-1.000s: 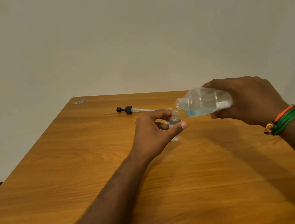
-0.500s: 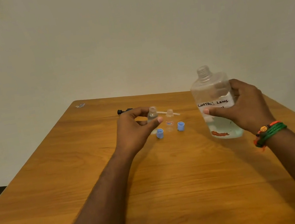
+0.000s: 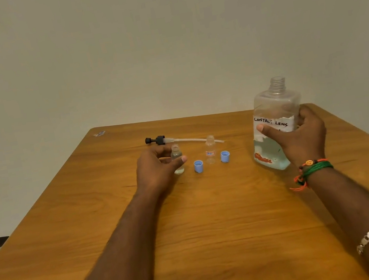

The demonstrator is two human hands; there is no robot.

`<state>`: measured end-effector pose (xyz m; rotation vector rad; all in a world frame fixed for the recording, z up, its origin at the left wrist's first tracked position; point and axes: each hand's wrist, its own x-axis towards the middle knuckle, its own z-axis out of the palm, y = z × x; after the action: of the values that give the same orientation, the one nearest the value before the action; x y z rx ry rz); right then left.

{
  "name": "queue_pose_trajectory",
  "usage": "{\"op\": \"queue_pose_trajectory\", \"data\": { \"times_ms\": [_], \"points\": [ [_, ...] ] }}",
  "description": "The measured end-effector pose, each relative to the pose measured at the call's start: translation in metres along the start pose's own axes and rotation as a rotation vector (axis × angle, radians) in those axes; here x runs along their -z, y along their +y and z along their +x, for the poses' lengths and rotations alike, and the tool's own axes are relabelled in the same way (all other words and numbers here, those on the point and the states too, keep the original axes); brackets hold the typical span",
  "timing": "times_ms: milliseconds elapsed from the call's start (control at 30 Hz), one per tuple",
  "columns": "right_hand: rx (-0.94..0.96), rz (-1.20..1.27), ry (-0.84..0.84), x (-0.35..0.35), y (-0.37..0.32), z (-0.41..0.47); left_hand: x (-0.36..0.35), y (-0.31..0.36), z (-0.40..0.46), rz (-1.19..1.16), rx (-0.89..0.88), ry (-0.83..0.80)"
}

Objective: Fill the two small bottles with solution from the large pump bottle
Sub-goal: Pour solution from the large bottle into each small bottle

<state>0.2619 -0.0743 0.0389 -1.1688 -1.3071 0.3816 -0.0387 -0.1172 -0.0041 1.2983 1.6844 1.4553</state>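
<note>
On table [image 3: 71, 233] — left hand [image 3: 156, 169] grip around part-filled small bottle [image 3: 177, 158], right hand [image 3: 301, 139] clamped on half-full large bottle [image 3: 274, 109].

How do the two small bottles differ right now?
The left small bottle is held by the left hand; the right small bottle stands free on the table. The left small bottle shows liquid inside; the right small bottle looks empty and carries a small label. Both are clear, upright and uncapped.
</note>
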Motion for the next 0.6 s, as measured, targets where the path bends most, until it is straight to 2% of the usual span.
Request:
{"op": "queue_pose_trajectory", "data": {
  "times_ms": [600],
  "points": [
    [-0.043, 0.067, 0.024, 0.0, 0.012, -0.012, 0.002, -0.003, 0.003, 0.094, 0.012, -0.018]
  ]
}}
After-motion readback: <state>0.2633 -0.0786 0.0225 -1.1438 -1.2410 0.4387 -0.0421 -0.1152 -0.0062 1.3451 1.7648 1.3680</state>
